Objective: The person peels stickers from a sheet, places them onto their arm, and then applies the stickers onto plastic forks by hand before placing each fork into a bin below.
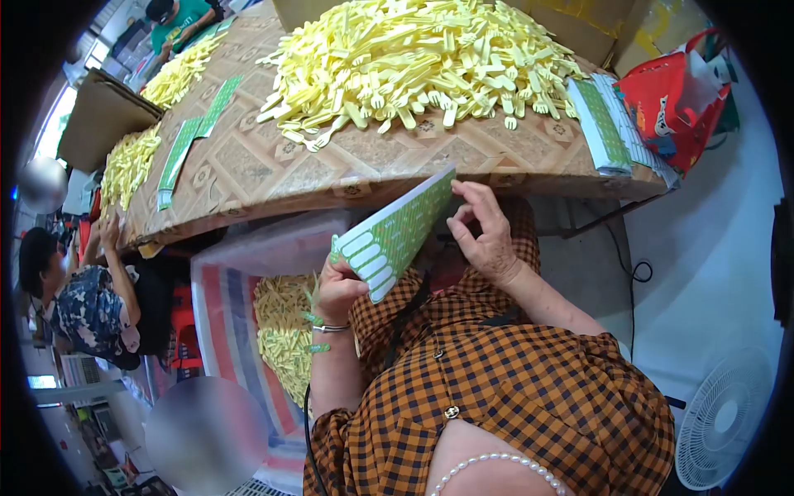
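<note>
In the head view my left hand (pixel 337 291) grips the lower end of a stack of green printed paper sheets (pixel 405 227), with the thumb across its front. White rounded shapes line that end, and the stack slants up to the right above my lap. My right hand (pixel 482 231) is beside the stack's upper edge. Its index finger reaches close to the edge while the thumb stays apart from it; whether a fingertip touches the paper I cannot tell. On the table beyond lies a large heap of pale yellow small forks (pixel 413 66).
Green paper strips lie on the patterned table (pixel 240 174) at left and at right (pixel 600 128), near a red bag (pixel 674 99). Below, a striped sack (pixel 236 331) holds more yellow pieces. A fan (pixel 724 422) stands at right. Two people (pixel 91 306) work at left.
</note>
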